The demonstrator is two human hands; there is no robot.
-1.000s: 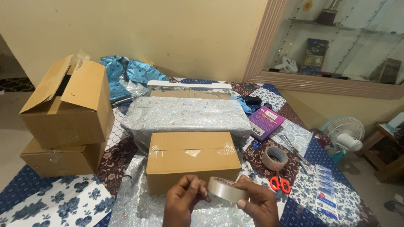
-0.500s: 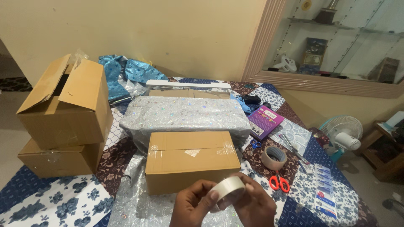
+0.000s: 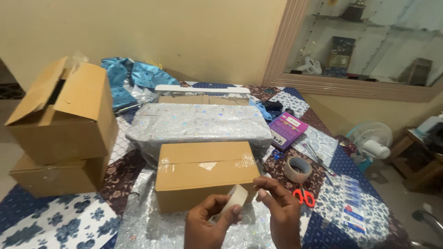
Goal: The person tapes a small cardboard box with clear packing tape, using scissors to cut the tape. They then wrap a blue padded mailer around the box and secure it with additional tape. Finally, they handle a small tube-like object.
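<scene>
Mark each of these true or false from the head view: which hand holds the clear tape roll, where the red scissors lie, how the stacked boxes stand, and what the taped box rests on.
1. The left hand holds the clear tape roll. True.
2. The red-handled scissors lie left of the taped cardboard box. False: they lie to its right, near the brown tape roll.
3. The top box of the stack has its flaps open. True.
4. The taped cardboard box sits on bare wood. False: it rests on silver wrapping paper.
5. The right hand grips the scissors. False: it is at the clear tape roll.
</scene>
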